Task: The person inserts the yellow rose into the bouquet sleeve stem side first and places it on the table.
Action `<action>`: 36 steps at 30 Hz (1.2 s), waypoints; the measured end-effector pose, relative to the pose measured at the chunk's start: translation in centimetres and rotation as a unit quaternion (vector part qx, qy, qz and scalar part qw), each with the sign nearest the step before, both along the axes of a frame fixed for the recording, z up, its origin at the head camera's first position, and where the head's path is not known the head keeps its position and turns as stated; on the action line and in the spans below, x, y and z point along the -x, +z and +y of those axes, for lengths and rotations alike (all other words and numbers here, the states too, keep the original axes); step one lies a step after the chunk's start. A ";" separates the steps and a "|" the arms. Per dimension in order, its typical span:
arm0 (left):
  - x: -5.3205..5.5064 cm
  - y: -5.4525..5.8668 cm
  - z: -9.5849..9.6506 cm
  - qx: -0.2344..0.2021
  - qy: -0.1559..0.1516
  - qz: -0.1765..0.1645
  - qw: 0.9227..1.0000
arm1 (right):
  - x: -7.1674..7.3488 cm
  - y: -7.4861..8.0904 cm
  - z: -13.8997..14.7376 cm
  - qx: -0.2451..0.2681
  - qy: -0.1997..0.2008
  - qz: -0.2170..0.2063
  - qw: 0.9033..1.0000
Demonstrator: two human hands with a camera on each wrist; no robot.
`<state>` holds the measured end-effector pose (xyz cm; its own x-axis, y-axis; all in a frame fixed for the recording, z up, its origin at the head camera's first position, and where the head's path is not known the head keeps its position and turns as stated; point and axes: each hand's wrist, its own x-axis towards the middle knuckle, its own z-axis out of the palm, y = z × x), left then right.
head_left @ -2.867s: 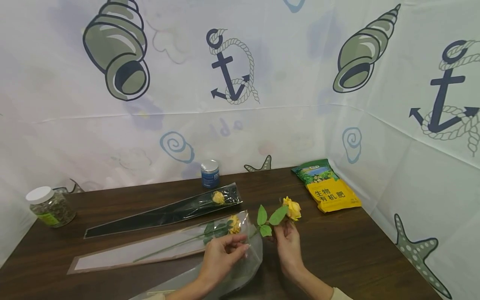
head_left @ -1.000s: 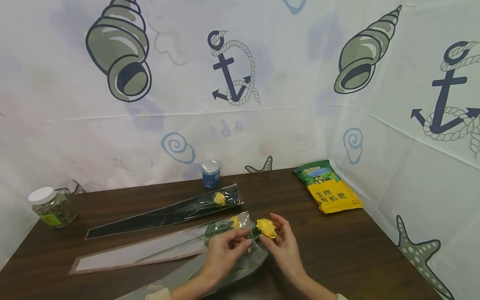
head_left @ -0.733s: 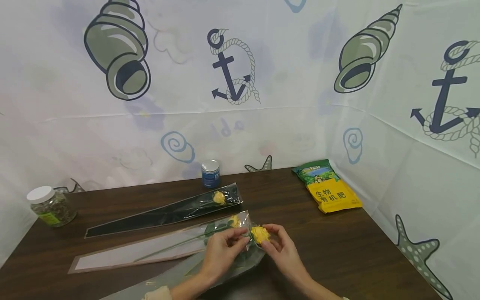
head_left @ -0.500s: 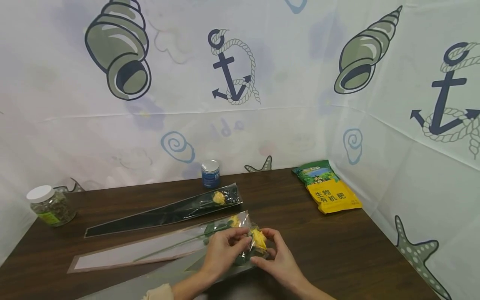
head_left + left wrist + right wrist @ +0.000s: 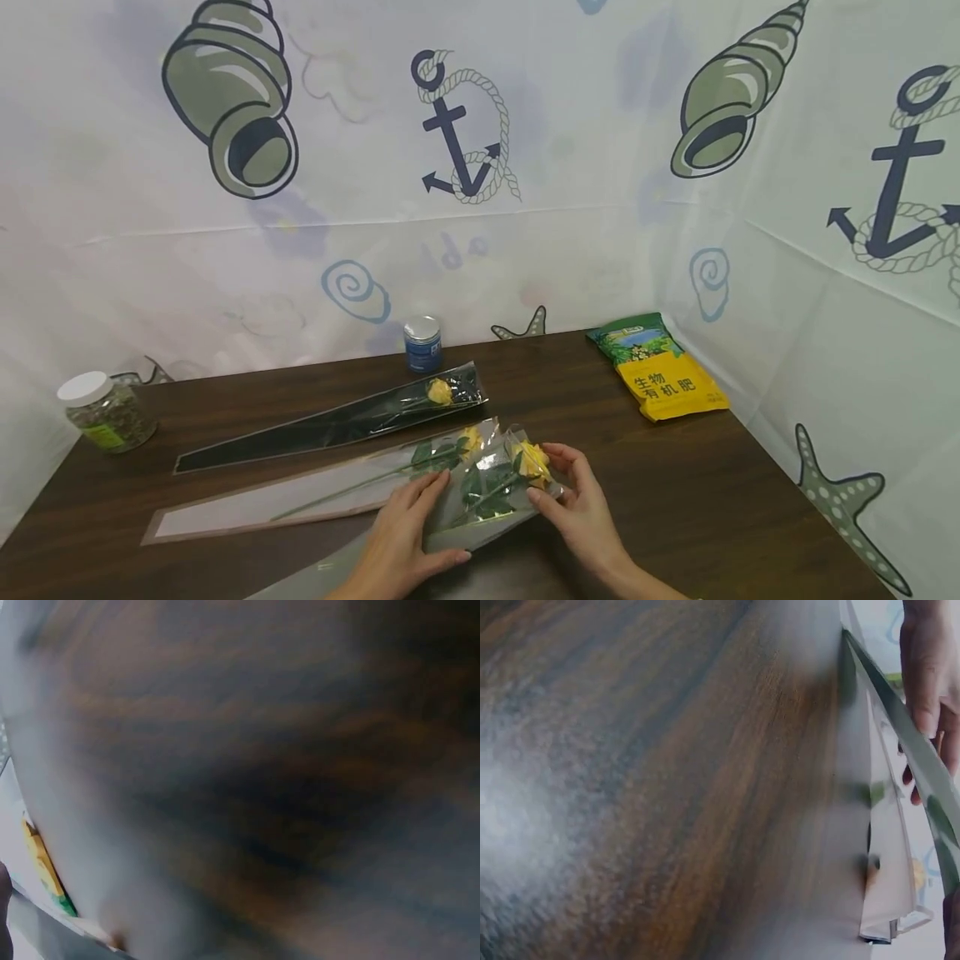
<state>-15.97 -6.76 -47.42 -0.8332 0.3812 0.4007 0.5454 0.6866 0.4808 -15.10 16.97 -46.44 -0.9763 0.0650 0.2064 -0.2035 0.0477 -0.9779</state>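
A single yellow rose (image 5: 532, 463) with green leaves lies inside a clear-fronted grey flower sleeve (image 5: 491, 527), near its wide mouth. My right hand (image 5: 585, 512) grips that mouth beside the bloom, thumb at the near side and fingers curled behind. Across the sleeve's middle rests my left hand (image 5: 401, 533), its fingers straight over the far edge and its thumb spread toward the near edge. In the right wrist view the sleeve (image 5: 907, 727) slants past the left hand (image 5: 930, 682). The left wrist view shows mostly blurred table.
Behind lie a white-backed sleeve (image 5: 225, 518) and a black sleeve (image 5: 300, 435), each with a yellow rose. A blue can (image 5: 423, 346), a lidded jar (image 5: 111, 417) and a yellow-green fertilizer bag (image 5: 667, 379) stand or lie on the brown table (image 5: 675, 500).
The rose has gone from outside into the grey sleeve's mouth. My left hand has let go of the sleeve's mouth, moved left and down, and spread out over the sleeve.
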 end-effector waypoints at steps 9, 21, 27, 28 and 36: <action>0.0 -1.3 0.1 -0.018 -0.046 0.092 0.995 | -0.5 0.0 -0.1 0.004 0.024 0.021 0.999; 0.3 -1.6 -0.8 0.004 -0.082 0.052 0.995 | -0.1 -0.1 1.4 -0.142 0.072 -0.060 0.985; 0.9 -1.9 -1.3 0.037 -0.106 0.047 0.993 | -0.1 -0.7 2.2 -0.194 0.110 -0.064 0.973; 0.9 -1.9 -1.3 0.041 -0.110 0.040 0.992 | -0.1 -0.8 2.2 -0.201 0.116 -0.062 0.971; 0.9 -2.0 -2.0 0.072 -0.142 0.018 0.987 | -0.6 -1.6 2.3 -0.237 0.132 -0.017 0.962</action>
<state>-16.85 -8.78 -49.39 -0.6714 0.6519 0.3524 0.7399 0.5635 0.3673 -14.53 19.24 -47.99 -0.9525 -0.2800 0.1200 -0.2385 0.4408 -0.8653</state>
